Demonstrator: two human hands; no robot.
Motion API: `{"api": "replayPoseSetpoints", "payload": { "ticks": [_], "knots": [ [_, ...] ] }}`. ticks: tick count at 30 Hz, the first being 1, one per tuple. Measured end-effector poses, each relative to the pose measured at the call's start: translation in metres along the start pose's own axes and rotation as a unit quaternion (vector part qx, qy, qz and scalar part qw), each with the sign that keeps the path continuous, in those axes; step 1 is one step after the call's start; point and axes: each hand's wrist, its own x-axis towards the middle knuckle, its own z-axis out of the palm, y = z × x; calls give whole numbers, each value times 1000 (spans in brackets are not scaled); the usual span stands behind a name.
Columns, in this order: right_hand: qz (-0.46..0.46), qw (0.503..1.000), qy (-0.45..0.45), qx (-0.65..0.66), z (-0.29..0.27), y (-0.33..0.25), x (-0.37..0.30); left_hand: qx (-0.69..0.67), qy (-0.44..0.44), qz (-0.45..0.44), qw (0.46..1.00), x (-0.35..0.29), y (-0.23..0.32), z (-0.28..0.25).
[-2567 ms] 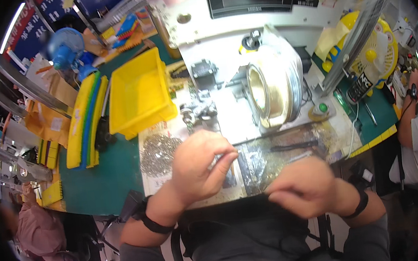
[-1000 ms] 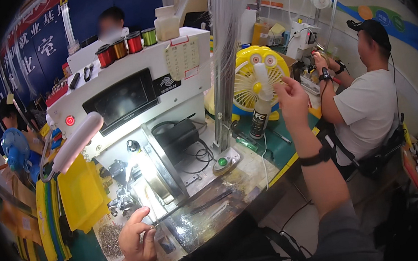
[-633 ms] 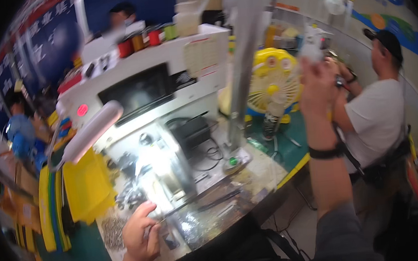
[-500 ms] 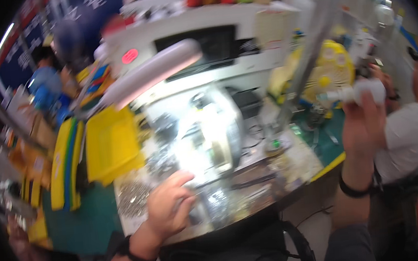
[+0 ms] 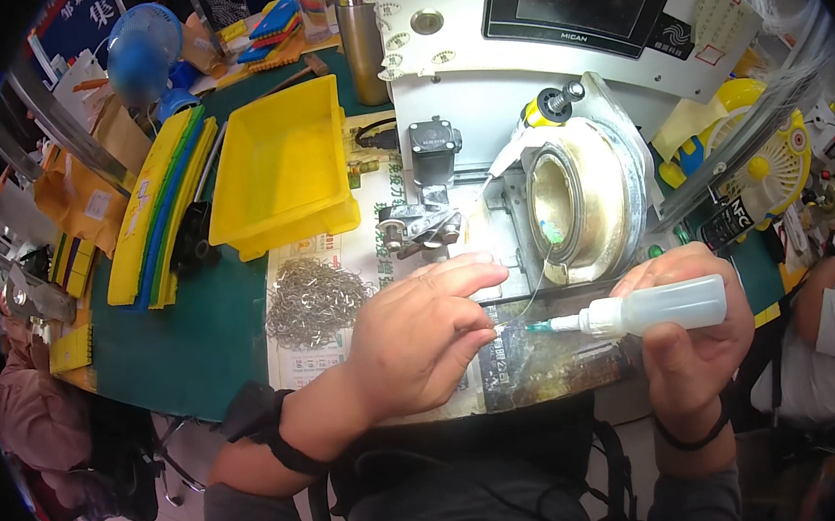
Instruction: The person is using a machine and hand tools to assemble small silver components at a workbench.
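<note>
My right hand (image 5: 691, 330) is wrapped round a translucent white squeeze bottle (image 5: 678, 305), held on its side with its narrow green tip pointing left. That tip is right beside the fingertips of my left hand (image 5: 420, 336), whose thumb and index finger pinch the end of a thin strand (image 5: 532, 302). The strand runs up toward a thick cream-coloured ring (image 5: 588, 199) on a machine. Whether the bottle's tip touches the strand is too fine to tell. Just beyond my left hand sits a small metal clamp mechanism (image 5: 421, 228) under a black block.
A heap of small bent metal pieces (image 5: 313, 301) lies left of my left hand, with a yellow tray (image 5: 278, 168) behind it. The white machine panel (image 5: 455, 21) carries a dark screen (image 5: 574, 9). At right are a yellow fan (image 5: 760, 162) and a person in a white shirt (image 5: 828, 352).
The bottle in my right hand has come down and left from the raised right side. My left hand has moved right and now pinches the strand. The view has shifted and sharpened.
</note>
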Motion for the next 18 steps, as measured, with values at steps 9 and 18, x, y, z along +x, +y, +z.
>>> {"api": "replayPoseSetpoints", "payload": {
  "ticks": [9, 18],
  "knots": [
    [21, 1000, -19, -12, -2, 1, 5, -9, 11, -14, 1000, 2, 4, 0],
    [32, 999, -15, -18, -1, 1, 5, -8, 11, -8, 1000, 3, 4, 0]
  ]
}}
